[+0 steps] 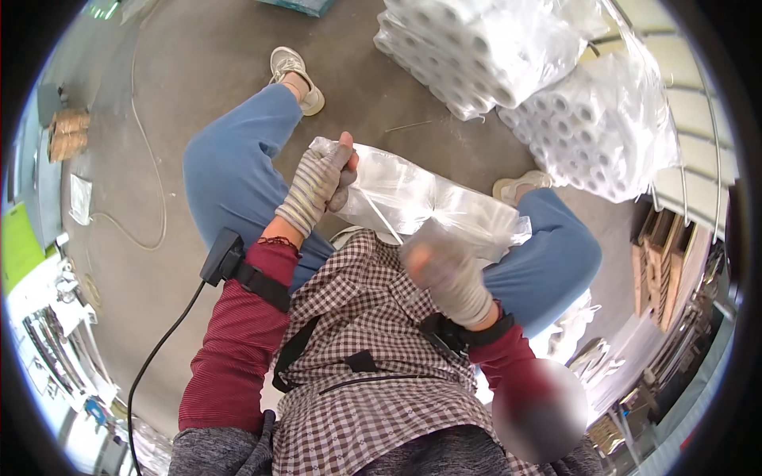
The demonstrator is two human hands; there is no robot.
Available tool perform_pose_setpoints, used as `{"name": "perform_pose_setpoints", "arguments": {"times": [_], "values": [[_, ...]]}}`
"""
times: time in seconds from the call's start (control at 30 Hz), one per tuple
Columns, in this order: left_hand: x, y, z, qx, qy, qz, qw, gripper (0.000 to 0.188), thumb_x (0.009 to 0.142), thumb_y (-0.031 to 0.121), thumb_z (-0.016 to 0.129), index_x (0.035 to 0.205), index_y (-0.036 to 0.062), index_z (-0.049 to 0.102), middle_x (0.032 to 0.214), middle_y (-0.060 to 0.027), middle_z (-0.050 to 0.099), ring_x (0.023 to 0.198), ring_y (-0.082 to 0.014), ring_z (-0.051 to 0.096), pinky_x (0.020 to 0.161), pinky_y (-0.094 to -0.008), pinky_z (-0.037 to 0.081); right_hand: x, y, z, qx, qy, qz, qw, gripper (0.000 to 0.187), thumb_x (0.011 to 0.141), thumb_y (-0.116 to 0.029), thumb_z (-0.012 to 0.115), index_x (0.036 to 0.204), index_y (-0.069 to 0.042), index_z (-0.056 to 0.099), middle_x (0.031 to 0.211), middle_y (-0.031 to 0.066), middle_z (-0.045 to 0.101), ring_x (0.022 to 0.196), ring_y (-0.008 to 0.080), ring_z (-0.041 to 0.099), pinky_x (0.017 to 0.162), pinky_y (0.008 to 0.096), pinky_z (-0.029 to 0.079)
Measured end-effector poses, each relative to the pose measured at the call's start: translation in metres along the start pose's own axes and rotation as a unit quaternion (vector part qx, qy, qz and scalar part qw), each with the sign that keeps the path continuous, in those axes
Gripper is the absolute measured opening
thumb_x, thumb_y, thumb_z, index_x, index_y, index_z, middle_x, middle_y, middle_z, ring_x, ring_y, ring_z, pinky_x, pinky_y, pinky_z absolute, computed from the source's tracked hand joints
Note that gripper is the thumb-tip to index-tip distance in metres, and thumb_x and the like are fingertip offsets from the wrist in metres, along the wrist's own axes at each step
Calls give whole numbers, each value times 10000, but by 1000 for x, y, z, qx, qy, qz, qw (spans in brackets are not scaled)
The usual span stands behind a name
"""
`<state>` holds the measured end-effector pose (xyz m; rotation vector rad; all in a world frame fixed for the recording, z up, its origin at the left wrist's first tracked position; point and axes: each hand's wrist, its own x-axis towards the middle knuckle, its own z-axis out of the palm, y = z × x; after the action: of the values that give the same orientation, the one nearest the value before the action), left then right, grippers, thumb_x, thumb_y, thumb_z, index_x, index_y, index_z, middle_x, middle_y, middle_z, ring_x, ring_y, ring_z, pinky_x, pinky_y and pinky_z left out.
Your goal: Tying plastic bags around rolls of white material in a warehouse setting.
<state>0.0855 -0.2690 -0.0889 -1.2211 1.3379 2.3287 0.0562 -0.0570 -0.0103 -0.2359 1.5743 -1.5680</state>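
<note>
Clear plastic package (432,198) spans the lap, between the knees. Left hand (319,181), striped fingerless glove: fingers curled in at package's left end, thin white strip (381,213) beside them; hold uncertain. Right hand (448,274) blurred near package's lower edge; cannot tell openness or hold. 2 wrapped roll bundles (587,131) ahead, right, on floor (214,47).
</note>
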Motion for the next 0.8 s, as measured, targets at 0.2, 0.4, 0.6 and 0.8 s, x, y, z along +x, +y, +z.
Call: {"name": "perform_pose_setpoints", "arguments": {"times": [0.2, 0.4, 0.6, 0.8], "values": [[17, 14, 15, -69, 46, -148, 986, 343, 888, 404, 499, 713, 110, 470, 550, -12, 437, 439, -131, 473, 325, -237, 302, 33, 9, 94, -446, -334, -134, 819, 230, 810, -273, 530, 860, -62, 606, 786, 118, 605, 756, 307, 593, 675, 402, 470], [9, -8, 16, 782, -237, 119, 564, 300, 914, 292, 420, 890, 49, 594, 705, -77, 606, 816, -255, 636, 720, -388, 500, 38, 18, 127, -331, -274, -390, 814, 210, 755, -241, 579, 857, -66, 636, 879, 96, 616, 820, 273, 594, 721, 372, 473], [-29, -7, 35, 813, -169, 66, 553, 286, 873, 219, 432, 1050, 58, 590, 1057, -156, 602, 982, -289, 574, 783, -362, 475, 95, -39, 2, -162, -271, -82, 945, 348, 806, -359, 588, 935, -42, 646, 948, 102, 626, 879, 253, 590, 775, 306, 460], [-6, -44, 25, 732, -14, 311, 607, 339, 876, 243, 435, 1125, 47, 556, 1109, -150, 590, 997, -286, 579, 863, -398, 440, 179, 11, 44, -510, -315, -246, 761, 274, 788, -289, 621, 879, -31, 642, 918, 129, 625, 881, 226, 593, 740, 335, 475]]}}
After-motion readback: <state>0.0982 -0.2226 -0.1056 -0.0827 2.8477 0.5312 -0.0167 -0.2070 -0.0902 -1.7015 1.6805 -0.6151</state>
